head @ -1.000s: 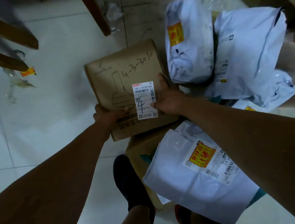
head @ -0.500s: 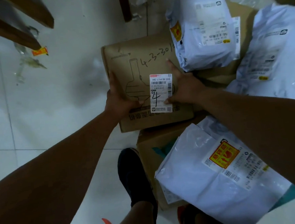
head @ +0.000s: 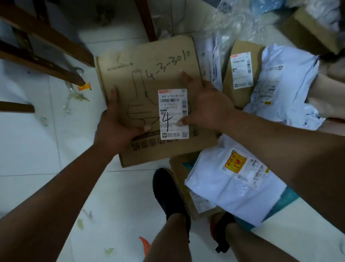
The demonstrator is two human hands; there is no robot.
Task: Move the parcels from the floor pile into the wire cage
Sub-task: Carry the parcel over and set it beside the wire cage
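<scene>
Currently the flat brown cardboard box (head: 149, 87) with handwritten digits and a white shipping label (head: 173, 114) is held between both hands above the white tiled floor (head: 24, 142), at the left edge of the floor pile. The left hand (head: 113, 127) clamps the box's left edge, thumb on the top face and fingers wrapped beneath; the right hand (head: 204, 103) lies across the top face beside the label, thumb near the label's lower corner, and whether its fingers hook under the right edge cannot be seen. For a secure lift, confirm that both hands bear on opposite edges, keep the broad face level, and raise the box straight up before turning, so that it does not drag the neighbouring parcels. Just right of the box stand a smaller brown carton (head: 243, 71) with its own label and a white plastic mailer bag (head: 283, 85); a second white mailer with a yellow-and-red sticker (head: 231, 184) lies on another carton near the dark shoe (head: 168, 193). Brown wooden furniture legs (head: 37, 44) stand close on the left, so swing the box clear of them. The wire cage is not in view; locate it before stepping away, and mind the loose scraps on the tiles underfoot.
</scene>
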